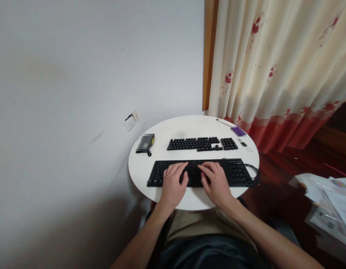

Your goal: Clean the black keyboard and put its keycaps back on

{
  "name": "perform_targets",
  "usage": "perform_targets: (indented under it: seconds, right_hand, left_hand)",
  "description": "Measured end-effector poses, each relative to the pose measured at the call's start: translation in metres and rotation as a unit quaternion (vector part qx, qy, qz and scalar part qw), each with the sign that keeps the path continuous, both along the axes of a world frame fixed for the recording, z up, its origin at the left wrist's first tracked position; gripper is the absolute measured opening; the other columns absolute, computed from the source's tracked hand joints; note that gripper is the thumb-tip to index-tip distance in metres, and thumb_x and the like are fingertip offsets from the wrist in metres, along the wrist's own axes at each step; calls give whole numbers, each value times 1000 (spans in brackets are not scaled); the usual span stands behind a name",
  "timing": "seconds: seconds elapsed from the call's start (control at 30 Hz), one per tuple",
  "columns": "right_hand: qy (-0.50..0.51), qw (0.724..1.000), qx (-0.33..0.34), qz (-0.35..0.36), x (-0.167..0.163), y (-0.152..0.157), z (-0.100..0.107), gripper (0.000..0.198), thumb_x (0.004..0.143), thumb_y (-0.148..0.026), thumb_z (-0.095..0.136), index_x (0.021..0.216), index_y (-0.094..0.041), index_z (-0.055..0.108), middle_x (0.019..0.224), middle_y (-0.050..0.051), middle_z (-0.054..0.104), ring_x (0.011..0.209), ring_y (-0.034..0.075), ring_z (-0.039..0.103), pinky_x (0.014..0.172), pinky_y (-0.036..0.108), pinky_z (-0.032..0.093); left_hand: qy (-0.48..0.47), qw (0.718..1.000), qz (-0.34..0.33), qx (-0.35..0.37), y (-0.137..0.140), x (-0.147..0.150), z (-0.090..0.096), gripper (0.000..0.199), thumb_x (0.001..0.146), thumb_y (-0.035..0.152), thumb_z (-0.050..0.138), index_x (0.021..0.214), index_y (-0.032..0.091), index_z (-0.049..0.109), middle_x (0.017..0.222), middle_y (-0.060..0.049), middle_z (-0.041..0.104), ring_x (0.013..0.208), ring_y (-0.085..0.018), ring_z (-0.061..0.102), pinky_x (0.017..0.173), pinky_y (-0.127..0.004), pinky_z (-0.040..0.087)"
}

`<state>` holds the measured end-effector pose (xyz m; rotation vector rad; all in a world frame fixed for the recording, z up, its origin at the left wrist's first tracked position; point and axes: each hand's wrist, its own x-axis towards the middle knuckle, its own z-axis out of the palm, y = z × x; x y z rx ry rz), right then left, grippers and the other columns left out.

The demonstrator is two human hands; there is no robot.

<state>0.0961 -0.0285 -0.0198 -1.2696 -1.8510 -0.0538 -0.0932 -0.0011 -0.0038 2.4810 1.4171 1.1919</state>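
Note:
A black keyboard base (193, 179) with its keycaps off lies across the near half of a round white table (189, 203). My left hand (175, 181) lies over its left-middle part, fingers stretched forward and palm down. Over the right-middle part rests my right hand (216, 181), fingers extended, nothing held. Beyond the base, loose black keycaps (186, 144) are laid out in keyboard order, with the number pad keycaps (229, 144) as a separate block at the right. A coiled black cable (255, 172) sits at the base's right end.
A blurred dark grey pouch-like item (145, 144) stands on the table's left. At the far right lie a purple-handled tool (238, 131) and a small black-and-clear item (242, 142). A wall (77, 112) borders the left, a curtain (262, 74) the back right; papers and plastic bags (329, 201) lie right.

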Motion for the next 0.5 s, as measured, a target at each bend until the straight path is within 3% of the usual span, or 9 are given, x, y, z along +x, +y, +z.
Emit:
perform_targets:
  seconds: [0.1,0.23,0.37,0.5]
  right_hand:
    - [-13,999,22,-46,23,26,20,33,92,-15,50,118,-19,68,112,13,63,99,28,54,89,47,47]
    - [-51,995,26,-78,48,69,39,31,93,-14,49,114,-15,71,112,13,63,101,28,52,92,44,46]
    - [-166,978,-72,-99,58,107,40,30,95,-15,48,108,-16,75,110,14,64,103,27,52,93,41,44]
    - [-240,954,-154,-94,56,129,30,32,95,-14,45,102,-17,77,105,14,65,101,26,54,88,36,43]
  left_hand:
    - [-3,998,-62,-11,34,14,22,33,94,15,48,120,23,66,117,-5,69,111,-22,60,97,-40,47]
    - [75,995,-57,-16,85,35,39,32,93,18,51,118,23,70,117,-6,69,108,-23,60,97,-41,47]
    - [186,981,-27,-47,122,54,34,27,93,22,54,112,23,74,110,-8,70,104,-27,60,89,-41,48]
    - [219,974,-26,-57,130,68,19,26,93,21,54,108,21,75,106,-10,68,101,-26,58,86,-38,47]
